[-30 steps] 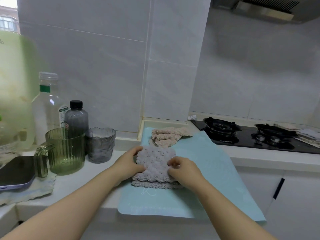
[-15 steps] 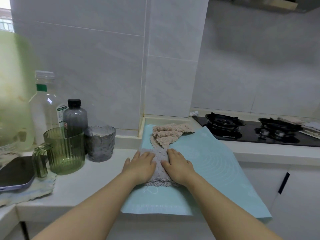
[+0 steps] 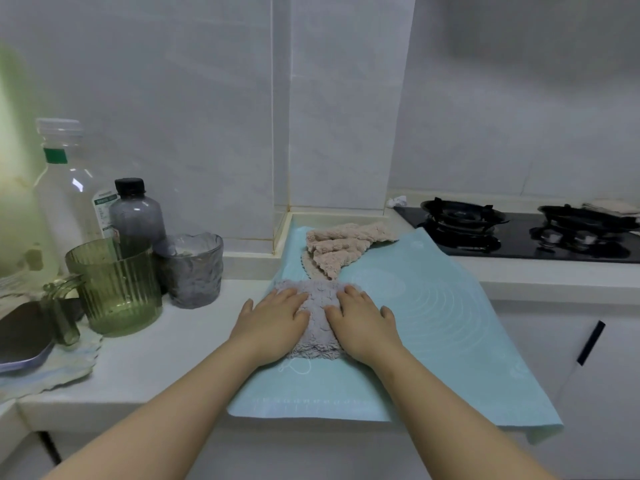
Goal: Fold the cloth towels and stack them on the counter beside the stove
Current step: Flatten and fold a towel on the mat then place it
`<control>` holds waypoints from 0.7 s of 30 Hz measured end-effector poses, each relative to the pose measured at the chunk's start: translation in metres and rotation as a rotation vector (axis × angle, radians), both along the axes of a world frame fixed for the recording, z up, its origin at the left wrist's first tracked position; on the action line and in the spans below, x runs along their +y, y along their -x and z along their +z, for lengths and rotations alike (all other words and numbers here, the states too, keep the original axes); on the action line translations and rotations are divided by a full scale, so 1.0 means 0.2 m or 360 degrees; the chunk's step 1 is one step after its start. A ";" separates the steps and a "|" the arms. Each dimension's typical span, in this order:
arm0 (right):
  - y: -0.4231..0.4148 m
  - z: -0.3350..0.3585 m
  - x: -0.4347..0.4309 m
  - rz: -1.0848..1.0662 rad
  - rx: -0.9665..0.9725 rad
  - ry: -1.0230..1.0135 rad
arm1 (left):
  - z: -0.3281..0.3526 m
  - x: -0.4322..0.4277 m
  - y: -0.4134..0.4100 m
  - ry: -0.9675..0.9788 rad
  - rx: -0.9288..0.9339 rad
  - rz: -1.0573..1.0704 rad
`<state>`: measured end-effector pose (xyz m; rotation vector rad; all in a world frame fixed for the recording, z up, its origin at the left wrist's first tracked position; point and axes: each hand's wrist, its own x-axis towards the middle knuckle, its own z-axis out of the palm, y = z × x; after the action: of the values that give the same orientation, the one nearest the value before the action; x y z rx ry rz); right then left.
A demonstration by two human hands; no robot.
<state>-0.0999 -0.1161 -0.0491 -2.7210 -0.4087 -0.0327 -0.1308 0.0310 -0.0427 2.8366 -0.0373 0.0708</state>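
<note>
A folded grey fluffy towel [image 3: 317, 318] lies on a pale blue mat [image 3: 433, 327] that covers the counter beside the stove [image 3: 519, 233]. My left hand [image 3: 273, 318] presses flat on the towel's left side, fingers straight. My right hand [image 3: 360, 318] presses flat on its right side, so only a strip of towel shows between them. Behind the grey towel lies a beige towel [image 3: 341, 249], loosely bunched, near the wall corner.
Left of the mat stand a grey textured cup [image 3: 194, 270], a green ribbed mug [image 3: 117, 289], a dark bottle [image 3: 136, 213] and a clear bottle [image 3: 67, 188]. A phone [image 3: 24, 336] lies at the far left. More cloths [image 3: 609, 207] sit beyond the burners.
Both hands went from pinching and laying the grey towel's fold to pressing flat on top of it. The view shifted slightly between frames.
</note>
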 end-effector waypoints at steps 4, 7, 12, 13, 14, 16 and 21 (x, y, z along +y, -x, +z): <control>0.01 -0.01 -0.01 -0.0002 0.0001 -0.0026 | -0.03 0.00 0.01 0.0051 -0.0060 0.0082; 0.02 -0.01 -0.01 -0.0035 0.0041 -0.0057 | -0.03 -0.01 0.02 0.0053 -0.0109 0.0191; 0.07 0.05 -0.01 -0.0195 0.0066 -0.0049 | 0.02 -0.06 0.03 -0.0145 0.0126 0.0359; 0.08 0.06 -0.01 -0.0246 0.0072 -0.0029 | 0.04 -0.07 0.03 -0.0178 0.0171 0.0400; 0.09 0.09 0.00 -0.0294 0.0099 -0.0025 | 0.07 -0.08 0.03 -0.0203 0.0209 0.0447; 0.11 0.12 0.00 -0.0393 0.0240 -0.0092 | 0.11 -0.08 0.02 -0.0206 0.0286 0.0557; 0.08 0.20 -0.05 -0.0534 0.0719 -0.0434 | 0.17 -0.03 0.02 0.0069 0.0494 0.0708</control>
<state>-0.1157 -0.1256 -0.0095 -2.3983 0.1717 0.3974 -0.1348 0.0245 -0.0084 2.7236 0.6511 -0.2681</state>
